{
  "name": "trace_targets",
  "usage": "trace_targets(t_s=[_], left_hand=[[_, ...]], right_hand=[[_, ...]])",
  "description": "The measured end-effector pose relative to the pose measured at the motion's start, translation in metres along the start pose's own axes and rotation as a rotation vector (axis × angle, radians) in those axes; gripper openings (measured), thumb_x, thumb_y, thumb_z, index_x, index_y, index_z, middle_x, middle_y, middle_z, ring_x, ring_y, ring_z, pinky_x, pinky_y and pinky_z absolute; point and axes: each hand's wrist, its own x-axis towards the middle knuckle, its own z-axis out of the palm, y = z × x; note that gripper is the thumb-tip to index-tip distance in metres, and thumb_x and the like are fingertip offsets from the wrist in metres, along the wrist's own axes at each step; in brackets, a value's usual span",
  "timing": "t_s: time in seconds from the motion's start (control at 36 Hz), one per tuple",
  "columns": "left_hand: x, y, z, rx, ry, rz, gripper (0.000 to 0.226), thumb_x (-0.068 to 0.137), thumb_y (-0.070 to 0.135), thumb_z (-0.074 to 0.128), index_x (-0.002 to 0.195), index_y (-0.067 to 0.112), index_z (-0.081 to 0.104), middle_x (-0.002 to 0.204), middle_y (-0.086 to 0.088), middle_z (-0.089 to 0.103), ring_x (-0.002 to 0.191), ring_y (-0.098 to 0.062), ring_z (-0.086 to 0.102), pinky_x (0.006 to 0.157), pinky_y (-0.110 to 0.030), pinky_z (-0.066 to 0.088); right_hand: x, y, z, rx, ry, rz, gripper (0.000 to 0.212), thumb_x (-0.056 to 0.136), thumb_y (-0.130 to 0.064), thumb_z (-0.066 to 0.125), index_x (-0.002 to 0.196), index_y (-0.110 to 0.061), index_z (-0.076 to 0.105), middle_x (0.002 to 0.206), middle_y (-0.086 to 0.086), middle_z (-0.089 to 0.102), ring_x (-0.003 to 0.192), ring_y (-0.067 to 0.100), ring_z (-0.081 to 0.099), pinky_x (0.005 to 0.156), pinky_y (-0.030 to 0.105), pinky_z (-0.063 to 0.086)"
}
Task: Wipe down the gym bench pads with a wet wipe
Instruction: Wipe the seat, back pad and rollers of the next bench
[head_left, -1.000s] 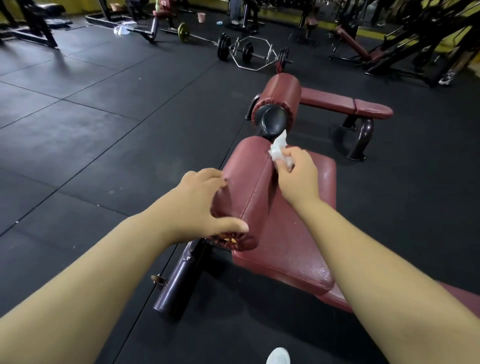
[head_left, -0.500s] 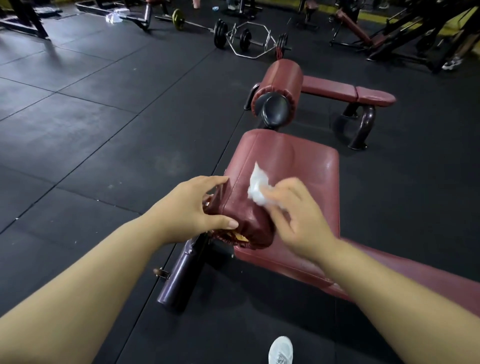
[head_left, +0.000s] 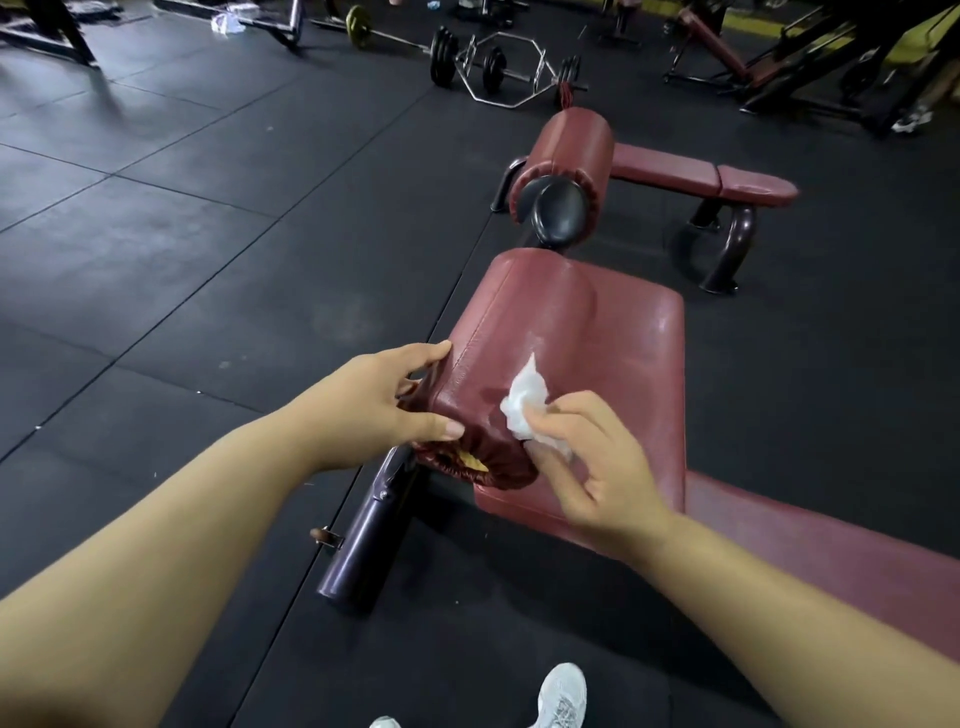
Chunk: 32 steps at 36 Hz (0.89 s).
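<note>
Gripping the near end of the roller (head_left: 493, 353), the left hand (head_left: 379, 400) has its fingers curled over the roller's left side and its thumb on the gathered end. Just to its right, the wipe (head_left: 524, 405) sits bunched on the roller's top, pinched between thumb and fingers of the right hand (head_left: 592, 467). The seat pad (head_left: 644, 374) adjoins the roller's right side.
</note>
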Motion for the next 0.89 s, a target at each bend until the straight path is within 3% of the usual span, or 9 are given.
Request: trace_targets(t_s=[0.11, 0.17, 0.22, 0.31, 0.42, 0.58, 0.69, 0.81, 0.89], left_hand=[[-0.001, 0.006, -0.001, 0.008, -0.029, 0.021, 0.085, 0.058, 0.054, 0.079, 0.132, 0.056, 0.035, 0.132, 0.02, 0.051, 0.121, -0.01, 0.052, 0.106, -0.035, 0.04], [-0.002, 0.01, -0.002, 0.065, -0.038, 0.024, 0.083, 0.063, 0.051, 0.078, 0.131, 0.058, 0.032, 0.132, 0.017, 0.05, 0.119, -0.008, 0.052, 0.104, -0.033, 0.041], [-0.002, 0.015, -0.002, 0.152, -0.044, 0.028, 0.081, 0.07, 0.043, 0.078, 0.137, 0.05, 0.034, 0.126, 0.015, 0.053, 0.112, -0.007, 0.054, 0.099, -0.029, 0.043], [-0.001, 0.029, -0.002, 0.315, -0.031, 0.038, 0.079, 0.071, 0.04, 0.077, 0.139, 0.034, 0.038, 0.118, 0.007, 0.057, 0.103, -0.012, 0.055, 0.091, -0.026, 0.045], [0.001, 0.047, 0.006, 0.492, -0.039, 0.057, 0.087, 0.055, 0.065, 0.075, 0.122, 0.019, 0.046, 0.116, 0.008, 0.043, 0.114, -0.019, 0.039, 0.095, -0.038, 0.043], [0.004, 0.052, 0.02, 0.599, 0.092, 0.067, 0.106, 0.039, 0.071, 0.077, 0.121, 0.015, 0.041, 0.12, 0.004, 0.037, 0.109, -0.019, 0.043, 0.091, -0.04, 0.046], [0.004, 0.036, 0.01, 0.364, 0.064, 0.07, 0.103, 0.043, 0.07, 0.078, 0.13, 0.029, 0.039, 0.119, 0.012, 0.05, 0.104, -0.011, 0.055, 0.089, -0.036, 0.049], [0.002, 0.022, 0.007, 0.1, 0.018, 0.043, 0.107, 0.04, 0.073, 0.077, 0.134, 0.044, 0.035, 0.13, 0.018, 0.052, 0.107, -0.01, 0.061, 0.091, -0.038, 0.052], [0.002, 0.022, 0.007, 0.051, 0.027, 0.022, 0.106, 0.042, 0.069, 0.075, 0.137, 0.041, 0.037, 0.132, 0.016, 0.051, 0.113, -0.012, 0.056, 0.096, -0.039, 0.049]], right_hand=[[0.034, 0.021, -0.006, -0.1, 0.017, -0.066, 0.022, 0.09, -0.008, 0.054, 0.109, -0.017, 0.059, 0.083, 0.003, 0.053, 0.079, 0.018, 0.047, 0.075, 0.021, 0.038], [0.061, 0.037, -0.009, -0.173, 0.082, 0.062, 0.018, 0.09, -0.005, 0.056, 0.104, -0.014, 0.065, 0.079, -0.012, 0.052, 0.076, 0.013, 0.043, 0.074, 0.019, 0.032], [0.083, 0.053, -0.01, -0.196, 0.163, 0.27, 0.013, 0.093, -0.011, 0.055, 0.101, -0.013, 0.066, 0.081, -0.017, 0.052, 0.08, 0.01, 0.044, 0.077, 0.022, 0.035], [0.096, 0.067, -0.002, -0.189, 0.165, 0.531, 0.014, 0.096, -0.02, 0.049, 0.105, -0.014, 0.057, 0.1, 0.006, 0.055, 0.093, 0.025, 0.052, 0.079, 0.03, 0.038], [0.09, 0.064, 0.0, -0.202, 0.142, 0.576, 0.017, 0.097, -0.02, 0.047, 0.112, -0.016, 0.055, 0.107, 0.004, 0.053, 0.091, 0.018, 0.049, 0.071, 0.022, 0.031], [0.05, 0.037, -0.001, -0.137, 0.089, 0.434, 0.017, 0.095, -0.018, 0.055, 0.11, -0.011, 0.058, 0.102, -0.005, 0.053, 0.091, 0.014, 0.051, 0.076, 0.017, 0.031], [-0.002, 0.002, 0.002, -0.089, 0.01, 0.209, 0.011, 0.097, -0.024, 0.047, 0.106, -0.024, 0.051, 0.09, -0.006, 0.049, 0.079, 0.012, 0.045, 0.072, 0.025, 0.037], [0.001, 0.012, -0.005, -0.162, -0.031, -0.08, 0.021, 0.096, -0.021, 0.044, 0.115, -0.016, 0.053, 0.099, 0.002, 0.055, 0.086, 0.023, 0.05, 0.081, 0.03, 0.041], [0.042, 0.039, -0.013, -0.229, 0.01, 0.03, 0.015, 0.096, -0.017, 0.047, 0.102, -0.013, 0.06, 0.087, 0.003, 0.056, 0.082, 0.024, 0.048, 0.08, 0.036, 0.04]])
